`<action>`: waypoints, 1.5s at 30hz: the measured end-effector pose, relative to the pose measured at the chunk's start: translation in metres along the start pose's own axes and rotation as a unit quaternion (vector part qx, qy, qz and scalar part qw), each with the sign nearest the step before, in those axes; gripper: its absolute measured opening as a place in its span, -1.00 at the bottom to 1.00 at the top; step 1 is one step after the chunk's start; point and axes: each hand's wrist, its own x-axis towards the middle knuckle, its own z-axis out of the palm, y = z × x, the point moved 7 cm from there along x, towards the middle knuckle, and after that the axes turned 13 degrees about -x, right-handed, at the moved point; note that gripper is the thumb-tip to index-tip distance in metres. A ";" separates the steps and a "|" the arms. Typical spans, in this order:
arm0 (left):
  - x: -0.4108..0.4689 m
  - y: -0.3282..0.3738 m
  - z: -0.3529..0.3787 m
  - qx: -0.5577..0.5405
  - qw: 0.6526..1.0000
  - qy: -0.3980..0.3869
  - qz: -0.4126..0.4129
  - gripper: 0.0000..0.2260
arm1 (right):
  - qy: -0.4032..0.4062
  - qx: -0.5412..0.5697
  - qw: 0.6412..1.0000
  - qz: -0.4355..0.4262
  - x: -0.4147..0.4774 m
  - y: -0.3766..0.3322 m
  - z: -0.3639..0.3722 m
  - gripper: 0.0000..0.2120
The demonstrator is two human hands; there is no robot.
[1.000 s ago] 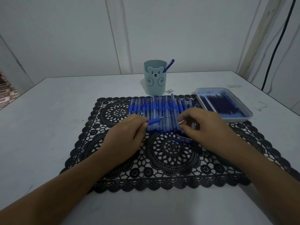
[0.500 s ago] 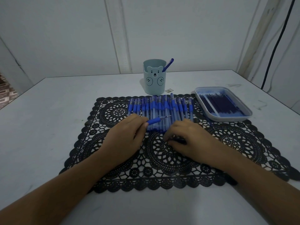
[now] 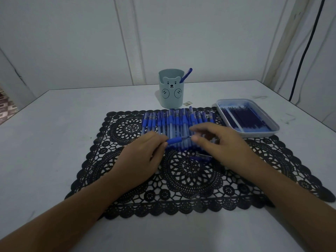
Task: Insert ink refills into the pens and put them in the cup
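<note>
Pens (image 3: 179,124) are lying in a row at the lace mat's (image 3: 190,179) twelve o'clock, the refill tray (image 3: 247,134) at two, the cup (image 3: 171,100) behind; my left hand (image 3: 141,157) is gripping one blue pen (image 3: 175,140); my right hand (image 3: 221,144) is hovering at its tip, grasp unclear.

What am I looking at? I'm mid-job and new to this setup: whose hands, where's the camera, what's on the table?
No machine: a person's bare hands, filmed by one head-worn camera looking forward and down. On the white table lies a black lace mat with a row of blue pens across it. Behind stands a bear cup with one pen inside; to the right, a tray of ink refills. The left hand grips a blue pen, tip pointing right. The right hand hovers open, fingers at that tip; whether they touch it is unclear. A small pen piece lies on the mat beneath.
</note>
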 end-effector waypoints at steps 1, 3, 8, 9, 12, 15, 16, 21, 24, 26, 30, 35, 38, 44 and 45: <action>0.000 0.001 0.001 -0.001 1.000 -0.004 0.004 -0.69 | -0.010 -0.005 1.000 -0.006 0.000 -0.002 0.004 -0.87; 0.000 0.002 0.001 -0.005 1.000 -0.009 0.011 -0.70 | -0.010 -0.002 1.000 -0.003 0.000 -0.003 0.005 -0.87; 0.001 -0.005 -0.003 -0.028 0.999 0.018 -0.030 -0.70 | 0.037 0.121 0.988 0.088 0.005 0.021 -0.020 -0.86; 0.001 -0.008 -0.004 -0.031 0.998 0.026 -0.047 -0.72 | 0.078 0.164 0.975 0.125 0.006 0.032 -0.029 -0.83; 0.001 -0.014 -0.007 -0.031 0.995 0.046 -0.078 -0.73 | 0.246 0.151 0.940 0.183 0.003 0.059 -0.063 -0.83; 0.001 -0.015 -0.006 -0.025 0.995 0.043 -0.086 -0.72 | 0.343 -0.035 0.928 0.140 -0.004 0.057 -0.081 -0.90; 0.001 -0.015 -0.006 -0.022 0.995 0.040 -0.085 -0.73 | 0.352 -0.093 0.924 0.113 -0.005 0.053 -0.080 -0.90; 0.000 -0.013 -0.005 -0.013 0.996 0.032 -0.083 -0.74 | 0.281 -0.272 0.919 0.041 0.004 0.048 -0.053 -0.93; 0.000 -0.013 -0.005 -0.013 0.996 0.031 -0.082 -0.73 | 0.229 -0.355 0.905 0.044 0.005 0.047 -0.044 -0.91; 0.000 -0.012 -0.005 -0.014 0.996 0.029 -0.082 -0.71 | 0.169 -0.414 0.891 0.075 0.005 0.049 -0.038 -0.85; 0.000 -0.012 -0.005 -0.014 0.996 0.028 -0.085 -0.71 | 0.073 -0.442 0.886 0.122 0.005 0.053 -0.033 -0.71; 0.001 -0.012 -0.004 -0.011 0.996 0.024 -0.081 -0.72 | 0.154 -0.346 0.918 0.119 0.012 0.057 -0.054 -0.78; 0.001 -0.011 -0.003 -0.009 0.997 0.024 -0.073 -0.74 | 0.140 -0.333 0.918 0.165 0.018 0.076 -0.064 -0.81; 0.002 -0.007 -0.002 -0.011 0.998 0.024 -0.051 -0.64 | 0.034 -0.316 0.915 0.247 0.033 0.118 -0.059 -0.76; 0.002 -0.007 -0.002 -0.012 0.998 0.024 -0.049 -0.64 | 0.025 -0.316 0.915 0.250 0.036 0.121 -0.058 -0.78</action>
